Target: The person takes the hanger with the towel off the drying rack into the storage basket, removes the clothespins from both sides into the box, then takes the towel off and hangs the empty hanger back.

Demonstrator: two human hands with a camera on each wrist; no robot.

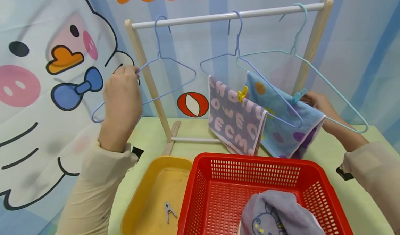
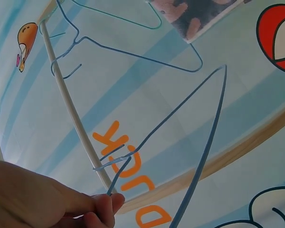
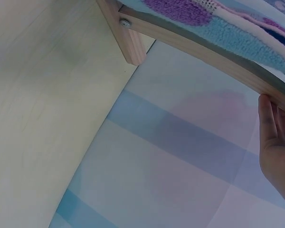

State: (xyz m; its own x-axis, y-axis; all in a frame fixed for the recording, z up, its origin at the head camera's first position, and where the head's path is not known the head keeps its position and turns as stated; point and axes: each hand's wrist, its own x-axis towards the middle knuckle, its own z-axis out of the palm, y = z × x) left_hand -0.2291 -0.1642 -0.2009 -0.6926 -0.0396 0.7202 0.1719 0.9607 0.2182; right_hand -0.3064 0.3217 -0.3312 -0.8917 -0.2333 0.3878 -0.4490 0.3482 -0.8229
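Head view: left hand pinches a lilac hanger; right hand, grip unclear, touches wooden post; yellow tray holds one clothespin, red basket a grey cloth.

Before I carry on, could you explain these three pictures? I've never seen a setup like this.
There is no machine here, just a person's two bare hands. The wide picture comes from a camera worn on the head; the other two come from cameras on the wrists. The left hand pinches the leftmost purple hanger. The right hand touches the wooden post; whether it grips is unclear. A lettered towel and a blue towel hang from the other two hangers, each with a clip. On the table, besides the rack, are a yellow tray holding a small clip and a red basket with a gray cloth inside.
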